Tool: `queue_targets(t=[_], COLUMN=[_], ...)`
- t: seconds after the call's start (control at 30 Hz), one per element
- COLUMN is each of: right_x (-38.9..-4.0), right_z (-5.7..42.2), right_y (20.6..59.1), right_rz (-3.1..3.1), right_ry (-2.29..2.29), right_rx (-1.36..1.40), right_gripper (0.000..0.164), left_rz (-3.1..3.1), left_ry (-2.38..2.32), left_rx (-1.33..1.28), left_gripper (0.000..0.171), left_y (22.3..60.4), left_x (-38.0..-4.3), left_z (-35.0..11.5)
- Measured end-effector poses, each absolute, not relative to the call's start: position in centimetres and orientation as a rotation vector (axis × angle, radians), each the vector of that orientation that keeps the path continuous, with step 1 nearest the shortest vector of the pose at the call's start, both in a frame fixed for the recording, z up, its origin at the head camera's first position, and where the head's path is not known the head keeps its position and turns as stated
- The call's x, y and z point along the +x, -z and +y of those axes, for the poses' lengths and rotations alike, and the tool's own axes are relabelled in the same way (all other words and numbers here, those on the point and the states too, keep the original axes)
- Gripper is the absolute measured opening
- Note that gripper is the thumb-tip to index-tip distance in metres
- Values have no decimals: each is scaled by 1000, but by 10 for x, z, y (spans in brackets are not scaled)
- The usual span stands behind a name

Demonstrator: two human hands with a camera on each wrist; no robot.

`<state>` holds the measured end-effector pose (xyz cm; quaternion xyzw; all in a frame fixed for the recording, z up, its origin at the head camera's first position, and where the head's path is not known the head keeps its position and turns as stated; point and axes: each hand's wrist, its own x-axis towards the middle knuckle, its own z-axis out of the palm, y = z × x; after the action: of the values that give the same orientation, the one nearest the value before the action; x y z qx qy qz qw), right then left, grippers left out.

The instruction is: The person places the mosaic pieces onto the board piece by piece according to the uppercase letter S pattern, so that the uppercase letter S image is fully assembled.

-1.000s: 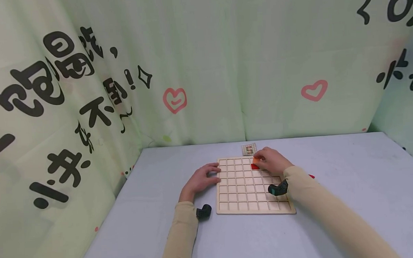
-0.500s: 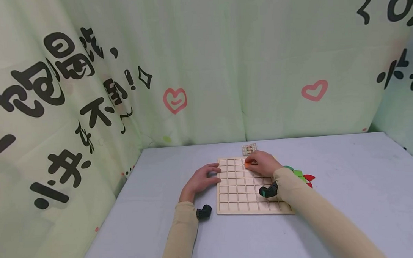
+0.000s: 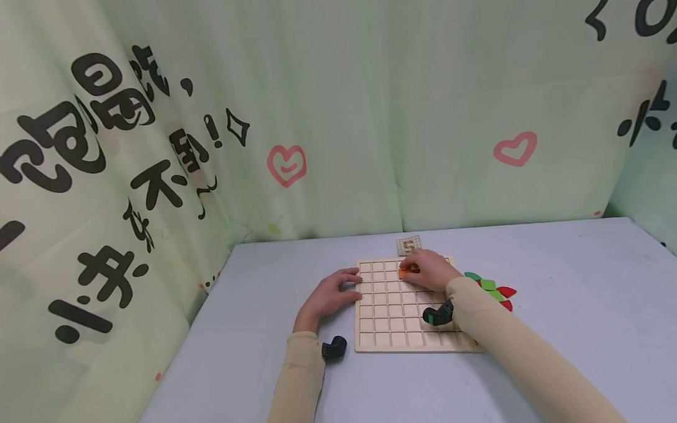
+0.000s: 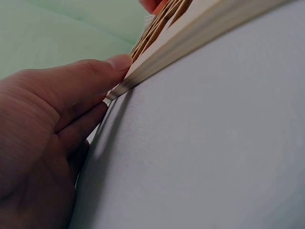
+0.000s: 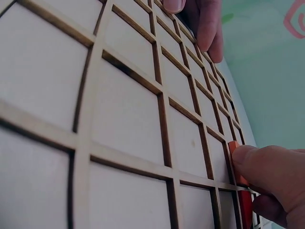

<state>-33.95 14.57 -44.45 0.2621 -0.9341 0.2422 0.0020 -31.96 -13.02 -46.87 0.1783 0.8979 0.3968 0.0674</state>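
A wooden grid board [image 3: 387, 309] with square cells lies on the table. My right hand [image 3: 430, 270] is over its far part, thumb and fingers pinching an orange tile [image 5: 238, 162] at one of the cells. Beside that tile, a red tile [image 5: 245, 207] sits in the neighbouring cell, partly behind the fingers. My left hand [image 3: 331, 296] rests at the board's left edge with fingers spread and lightly bent; its thumb [image 4: 119, 62] touches the frame's top in the left wrist view.
Green tiles [image 3: 488, 285] and red tiles [image 3: 506, 291] lie loose right of the board, partly behind the right sleeve. A small patterned card [image 3: 409, 244] lies beyond the board's far edge. A printed curtain [image 3: 340, 112] hangs behind the table.
My right hand has moved left with the orange tile, from beside the red tile to the cell left of it. More loose tiles show at the right. The left hand stays put.
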Motion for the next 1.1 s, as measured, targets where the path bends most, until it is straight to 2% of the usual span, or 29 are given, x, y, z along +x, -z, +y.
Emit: queue_targets(t=[0.73,0.9,1.1], right_x=[-341,-341,-331], right_z=[147,148,161], right_y=[448,447,437], right_rz=[-2914,-2910,-2817], right_ry=[-785,-901,-1134], right_rx=[821,757,539], right_gripper=[18,26,35], left_rz=[2701,2699,2698], left_ry=[-1194,-1192,-1191], left_rx=[533,538,547], left_gripper=[38,38,38], left_y=[469,468,470], left_x=[-320,-321,-322], left_z=[-130,-131,-131])
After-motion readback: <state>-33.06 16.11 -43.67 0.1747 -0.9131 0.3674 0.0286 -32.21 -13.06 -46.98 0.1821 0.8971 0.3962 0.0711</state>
